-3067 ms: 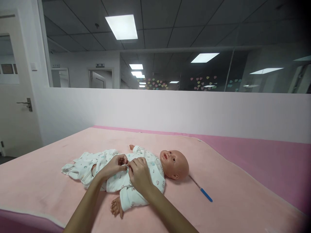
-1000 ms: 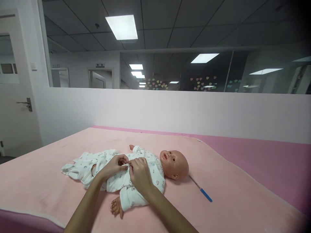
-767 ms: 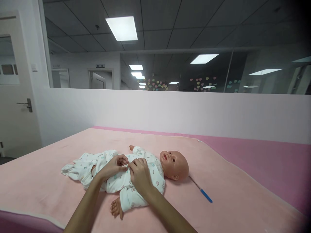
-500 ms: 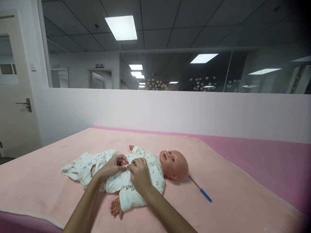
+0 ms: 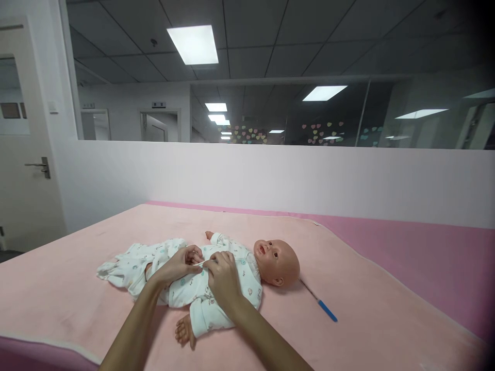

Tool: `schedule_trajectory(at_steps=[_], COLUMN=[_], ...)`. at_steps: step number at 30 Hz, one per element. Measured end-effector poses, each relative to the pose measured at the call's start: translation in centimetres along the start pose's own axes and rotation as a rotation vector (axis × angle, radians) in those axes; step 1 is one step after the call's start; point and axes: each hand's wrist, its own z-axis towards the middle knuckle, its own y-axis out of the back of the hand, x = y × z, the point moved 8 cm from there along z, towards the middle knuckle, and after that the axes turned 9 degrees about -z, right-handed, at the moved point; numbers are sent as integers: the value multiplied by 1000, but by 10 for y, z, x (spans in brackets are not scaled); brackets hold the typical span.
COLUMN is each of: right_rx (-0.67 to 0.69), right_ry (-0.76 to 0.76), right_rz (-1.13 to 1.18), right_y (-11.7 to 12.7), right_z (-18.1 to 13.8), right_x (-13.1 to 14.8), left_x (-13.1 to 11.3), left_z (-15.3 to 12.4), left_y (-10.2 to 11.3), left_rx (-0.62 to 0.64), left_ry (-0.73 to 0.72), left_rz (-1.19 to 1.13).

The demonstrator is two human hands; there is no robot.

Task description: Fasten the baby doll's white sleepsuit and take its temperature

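surface: bed (image 5: 386,319), pink blanket spread over a darker pink sheet, light trim at near-left edge
room: white half wall (image 5: 270,175) behind bed, glass pane above it with heart stickers and reflected ceiling lights; white door (image 5: 23,154) with metal handle at far left; dark tiled ceiling, lit panels
doll (image 5: 276,262): lying on back mid-bed, head to the right, bare hand near front edge, dressed in white printed romper (image 5: 181,288)
left hand (image 5: 176,265): on doll's chest, grip narrow, fingertips pinching romper front edge
right hand (image 5: 223,278): on chest just beside left hand, grip narrow, thumb and forefinger pinching same front edge; fingertips of both hands touching at the closure
closure detail: too small to tell whether snap or button
blue-handled stick (image 5: 323,307): on blanket just right of doll's head, thin tip toward head, apart from both hands
vs 3.1 s ago: hands, doll, stick in near-same places; both pinches kept at chest closure; left fingers a little lower and flatter; view shifted slightly left
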Motion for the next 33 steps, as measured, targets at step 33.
schedule_trajectory(at_steps=[33], right_rx=[96], right_ry=[25], right_rz=[35], right_y=[8], right_z=[4], right_x=[9], left_x=[-6], left_z=[1], left_y=[-1], left_rx=[-43], left_ry=[-16], left_rz=[87])
